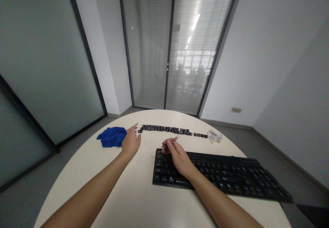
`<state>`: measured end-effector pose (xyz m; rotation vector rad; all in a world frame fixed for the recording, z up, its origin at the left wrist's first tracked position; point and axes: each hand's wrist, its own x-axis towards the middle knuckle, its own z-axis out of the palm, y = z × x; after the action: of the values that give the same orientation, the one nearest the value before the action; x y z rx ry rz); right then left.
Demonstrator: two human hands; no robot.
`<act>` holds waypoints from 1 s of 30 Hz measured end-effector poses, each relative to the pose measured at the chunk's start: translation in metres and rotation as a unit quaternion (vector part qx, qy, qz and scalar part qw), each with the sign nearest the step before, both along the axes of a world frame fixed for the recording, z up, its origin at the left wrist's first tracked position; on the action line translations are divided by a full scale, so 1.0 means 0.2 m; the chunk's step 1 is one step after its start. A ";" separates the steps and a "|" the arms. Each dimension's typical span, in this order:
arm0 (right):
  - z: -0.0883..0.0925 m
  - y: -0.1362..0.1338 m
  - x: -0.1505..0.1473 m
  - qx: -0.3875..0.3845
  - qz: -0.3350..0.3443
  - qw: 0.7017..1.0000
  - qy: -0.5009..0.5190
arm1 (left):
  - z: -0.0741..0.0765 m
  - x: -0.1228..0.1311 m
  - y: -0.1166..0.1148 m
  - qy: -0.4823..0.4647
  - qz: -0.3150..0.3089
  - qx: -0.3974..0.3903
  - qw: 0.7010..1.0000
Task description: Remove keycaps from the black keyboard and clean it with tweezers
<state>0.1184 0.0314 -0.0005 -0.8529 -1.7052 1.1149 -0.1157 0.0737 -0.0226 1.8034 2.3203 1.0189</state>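
Observation:
A black keyboard [221, 175] lies on the round white table [138, 200], toward my right. My right hand [178, 157] rests over the keyboard's top left corner, fingers closed on a thin key-puller tool [172, 141] whose wire end points down at the keys. My left hand [131, 140] lies on the table left of the keyboard, fingers together and reaching toward the left end of a row of removed black keycaps [169, 130]. Whether the left hand holds anything is hidden.
A crumpled blue cloth [112, 136] lies just left of my left hand. A small pale object [136, 123] sits beyond my left fingertips. A clear plastic bag [214, 136] lies at the right end of the keycap row. Glass doors with blinds stand behind the table.

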 end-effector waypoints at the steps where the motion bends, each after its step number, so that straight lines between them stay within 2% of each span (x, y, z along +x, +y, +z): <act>1: 0.00 0.00 0.00 0.004 -0.004 1.000 -0.002 | 0.00 0.03 -0.01 -0.019 0.000 0.007 1.000; 4: 0.03 -0.02 0.01 0.043 -0.026 0.998 -0.038 | 0.00 0.12 -0.07 -0.072 -0.031 0.019 0.997; 7: 0.07 -0.03 0.03 0.085 -0.053 0.990 -0.095 | 0.00 0.21 -0.17 -0.102 -0.117 0.025 0.988; 8: 0.08 -0.03 0.03 0.091 -0.062 0.987 -0.115 | 0.00 0.22 -0.20 -0.107 -0.161 0.026 0.981; 10: 0.10 -0.03 0.05 0.089 -0.068 0.983 -0.147 | 0.01 0.24 -0.25 -0.108 -0.290 0.037 0.950; 13: 0.11 -0.04 0.07 0.081 -0.050 0.981 -0.171 | 0.02 0.23 -0.28 -0.081 -0.364 0.026 0.927; 19: 0.09 -0.03 0.09 0.080 -0.019 0.981 -0.175 | 0.05 0.24 -0.26 -0.049 -0.411 0.022 0.910; 30: 0.11 -0.04 0.10 0.110 0.023 0.973 -0.203 | 0.05 0.25 -0.26 -0.043 -0.414 0.023 0.909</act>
<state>0.1376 0.0226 0.0221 -0.9494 -2.1488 0.7938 -0.0664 0.0219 -0.0121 2.3379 1.2228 0.9479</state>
